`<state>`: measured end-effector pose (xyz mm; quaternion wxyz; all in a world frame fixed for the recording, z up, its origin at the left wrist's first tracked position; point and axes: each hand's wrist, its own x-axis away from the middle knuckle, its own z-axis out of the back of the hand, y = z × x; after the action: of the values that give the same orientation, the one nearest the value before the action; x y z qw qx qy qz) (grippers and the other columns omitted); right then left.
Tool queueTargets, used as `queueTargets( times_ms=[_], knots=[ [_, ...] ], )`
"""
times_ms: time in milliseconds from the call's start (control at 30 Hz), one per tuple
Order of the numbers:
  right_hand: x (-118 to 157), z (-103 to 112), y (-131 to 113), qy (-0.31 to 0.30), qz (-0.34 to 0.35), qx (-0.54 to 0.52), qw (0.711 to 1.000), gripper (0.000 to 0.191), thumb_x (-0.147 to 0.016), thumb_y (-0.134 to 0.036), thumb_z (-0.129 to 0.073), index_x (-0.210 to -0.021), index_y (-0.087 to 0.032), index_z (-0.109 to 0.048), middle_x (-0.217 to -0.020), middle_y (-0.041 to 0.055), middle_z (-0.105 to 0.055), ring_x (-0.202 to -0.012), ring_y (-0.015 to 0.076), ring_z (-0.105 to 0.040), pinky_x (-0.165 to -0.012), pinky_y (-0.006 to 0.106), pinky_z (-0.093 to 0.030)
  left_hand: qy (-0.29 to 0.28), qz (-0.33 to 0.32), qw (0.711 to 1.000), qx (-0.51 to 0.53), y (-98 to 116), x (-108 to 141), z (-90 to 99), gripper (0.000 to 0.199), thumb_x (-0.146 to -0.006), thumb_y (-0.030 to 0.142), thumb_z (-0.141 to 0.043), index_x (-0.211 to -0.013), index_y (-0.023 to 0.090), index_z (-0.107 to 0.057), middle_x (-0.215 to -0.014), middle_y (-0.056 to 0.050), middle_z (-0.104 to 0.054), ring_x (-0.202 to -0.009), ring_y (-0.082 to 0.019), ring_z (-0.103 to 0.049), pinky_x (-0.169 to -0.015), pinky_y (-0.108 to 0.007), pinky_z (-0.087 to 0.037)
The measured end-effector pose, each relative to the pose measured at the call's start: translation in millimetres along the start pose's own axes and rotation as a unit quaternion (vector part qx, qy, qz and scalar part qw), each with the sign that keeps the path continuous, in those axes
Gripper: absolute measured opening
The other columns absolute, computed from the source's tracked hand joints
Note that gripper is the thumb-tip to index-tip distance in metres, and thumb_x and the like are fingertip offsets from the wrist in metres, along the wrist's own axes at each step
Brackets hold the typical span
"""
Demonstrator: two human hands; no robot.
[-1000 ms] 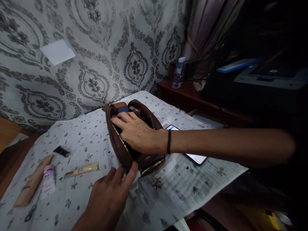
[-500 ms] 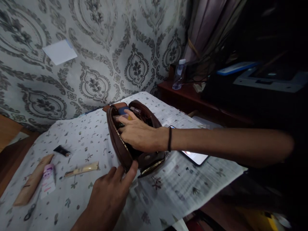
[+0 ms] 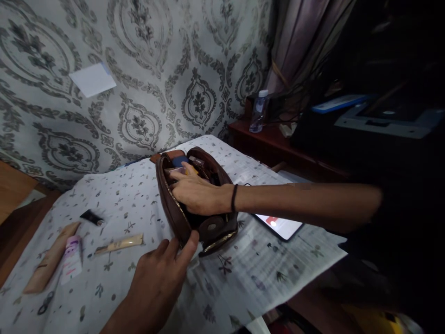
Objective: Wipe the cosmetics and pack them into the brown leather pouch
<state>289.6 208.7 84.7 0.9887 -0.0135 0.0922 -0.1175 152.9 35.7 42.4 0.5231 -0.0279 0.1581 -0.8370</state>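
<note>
Around the right hand (image 3: 195, 195), against the left hand (image 3: 160, 273): open brown bag (image 3: 170, 210).

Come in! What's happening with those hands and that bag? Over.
Right hand inside open brown bag, grip hidden. Left hand at bag's near end. Phone beside bag, partly hidden by right forearm.

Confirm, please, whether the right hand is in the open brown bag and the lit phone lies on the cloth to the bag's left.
Not quite: the head view shows the lit phone to the right of the open brown bag. It does lie on the cloth, and the right hand is in the bag.
</note>
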Motion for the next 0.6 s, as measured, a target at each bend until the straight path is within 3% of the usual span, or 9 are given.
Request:
queueTargets(
  times_ms=[233,400,600],
  knots=[
    [0.8,5.4,2.4,0.044,-0.01,-0.031,0.998,0.021,-0.075,0.0,-0.052,-0.084,-0.014,-0.065,-0.102,0.0106,-0.068,-0.119,0.0278,-0.045,-0.111,0.061,-0.009,-0.005,0.005,1.0,0.005,-1.1,1.7,-2.6,0.077,-0.075,-0.001,-0.054,-0.145,0.027,-0.042,-0.091,-0.002,-0.069,-0.077,-0.018,-0.068,-0.053,-0.021,-0.049],
    [8.4,19.7,1.3,0.086,-0.003,-0.045,0.995,0.017,-0.086,-0.005,-0.053,-0.08,-0.015,-0.065,-0.096,0.01,-0.069,-0.113,0.0272,-0.047,-0.101,0.049,-0.025,0.018,-0.001,1.0,0.009,-3.1,2.1,-4.5,0.075,-0.076,0.001,-0.054,-0.146,0.026,-0.041,-0.091,-0.002,-0.069,-0.074,-0.017,-0.067,-0.052,-0.022,-0.047],
    [17.4,40.0,-0.4,0.01,0.01,-0.072,0.997,0.008,-0.092,-0.01,-0.058,-0.089,-0.012,-0.065,-0.092,0.0073,-0.066,-0.087,0.0186,-0.054,-0.078,0.032,-0.037,0.012,-0.002,1.0,-0.005,-2.0,0.0,-0.7,0.074,-0.075,-0.001,-0.051,-0.144,0.025,-0.041,-0.086,-0.001,-0.068,-0.073,-0.019,-0.069,-0.049,-0.023,-0.047]
  ],
)
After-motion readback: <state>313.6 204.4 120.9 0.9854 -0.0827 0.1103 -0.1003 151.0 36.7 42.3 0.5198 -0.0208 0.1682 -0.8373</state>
